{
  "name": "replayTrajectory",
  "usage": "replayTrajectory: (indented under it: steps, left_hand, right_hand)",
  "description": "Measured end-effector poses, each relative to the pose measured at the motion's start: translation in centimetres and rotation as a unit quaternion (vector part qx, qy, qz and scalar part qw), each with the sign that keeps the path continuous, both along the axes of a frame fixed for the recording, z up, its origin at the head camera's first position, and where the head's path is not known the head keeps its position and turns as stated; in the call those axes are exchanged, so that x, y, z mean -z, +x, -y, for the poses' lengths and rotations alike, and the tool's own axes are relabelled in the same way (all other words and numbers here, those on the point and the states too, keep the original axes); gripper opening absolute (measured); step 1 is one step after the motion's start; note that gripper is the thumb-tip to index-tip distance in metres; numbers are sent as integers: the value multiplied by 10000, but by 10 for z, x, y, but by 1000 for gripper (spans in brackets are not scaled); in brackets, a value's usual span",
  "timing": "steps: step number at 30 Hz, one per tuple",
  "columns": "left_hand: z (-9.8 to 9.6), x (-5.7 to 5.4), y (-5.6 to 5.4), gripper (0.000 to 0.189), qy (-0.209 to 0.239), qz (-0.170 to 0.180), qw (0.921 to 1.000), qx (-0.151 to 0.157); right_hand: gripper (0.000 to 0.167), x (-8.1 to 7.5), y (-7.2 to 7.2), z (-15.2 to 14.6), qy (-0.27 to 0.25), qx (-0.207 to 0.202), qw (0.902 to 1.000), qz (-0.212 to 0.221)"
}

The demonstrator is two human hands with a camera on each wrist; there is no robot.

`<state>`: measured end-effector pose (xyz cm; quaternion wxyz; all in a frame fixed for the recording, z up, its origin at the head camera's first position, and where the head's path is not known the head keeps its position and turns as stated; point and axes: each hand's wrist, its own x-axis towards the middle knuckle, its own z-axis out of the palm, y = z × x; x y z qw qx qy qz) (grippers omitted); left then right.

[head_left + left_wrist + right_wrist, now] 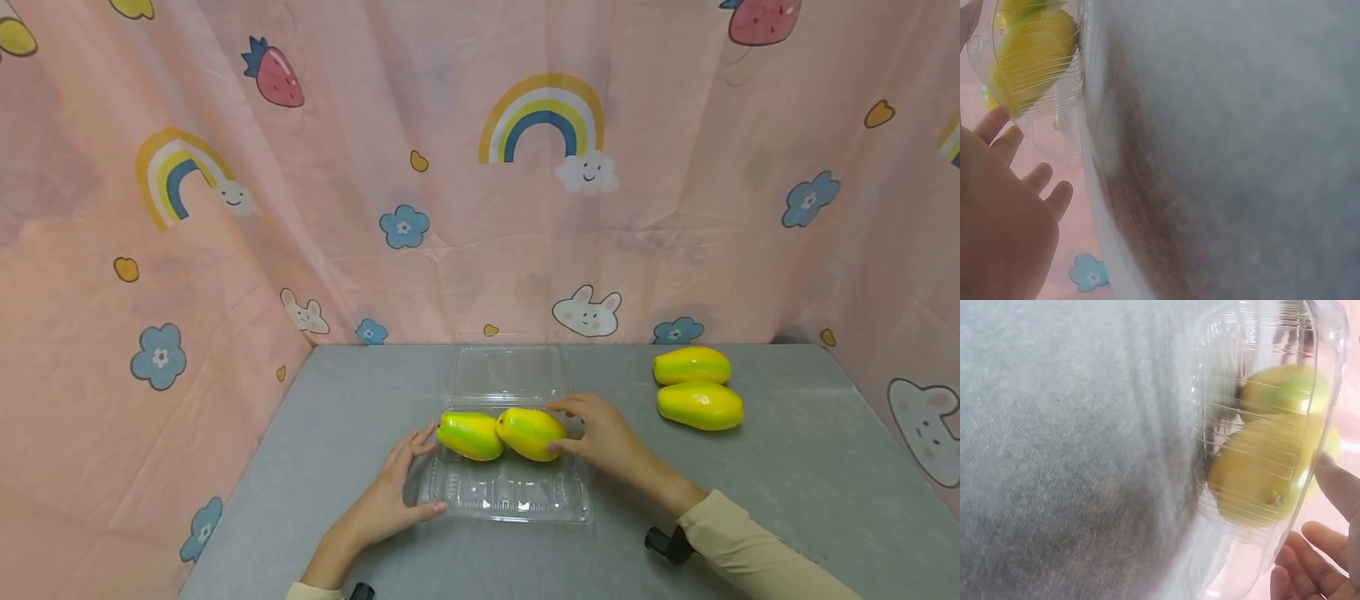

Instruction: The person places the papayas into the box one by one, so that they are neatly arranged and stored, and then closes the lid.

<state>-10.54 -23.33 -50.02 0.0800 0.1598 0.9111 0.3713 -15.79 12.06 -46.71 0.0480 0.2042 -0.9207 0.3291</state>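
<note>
A clear plastic clamshell box (510, 504) lies with its lid (510, 375) folded back. Across its base sit two yellow-green papayas, a left papaya (470, 436) and a right papaya (528, 433), end to end and touching. My right hand (607, 437) holds the right papaya by its outer end, thumb on the near side and fingers on the far side. In the right wrist view that papaya (1250, 472) shows through the ribbed wall. At the box's left edge is my left hand (386, 496), fingers spread; in the left wrist view its fingertips are near the rim.
Two more papayas, a far papaya (692, 366) and a near papaya (701, 406), lie side by side at the back right of the grey table (795, 500). A pink patterned curtain (450, 275) hangs behind the table and along both sides.
</note>
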Motion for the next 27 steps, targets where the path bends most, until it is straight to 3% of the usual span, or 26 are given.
replayTrajectory:
  steps: [17,23,27]
  left_hand:
    - [-1,-2,2,87,56,76,10000,-9]
    - [-1,-2,1,89,39,62,10000,-40]
    - [-1,-1,0,91,-24,55,10000,-34]
  right_hand:
    - [59,-6,3,-20,-91,-29,9999,-104]
    - [62,-3,9,-16,228,-416,9984,-300]
    - [63,-2,15,-9,199,-672,9974,-172]
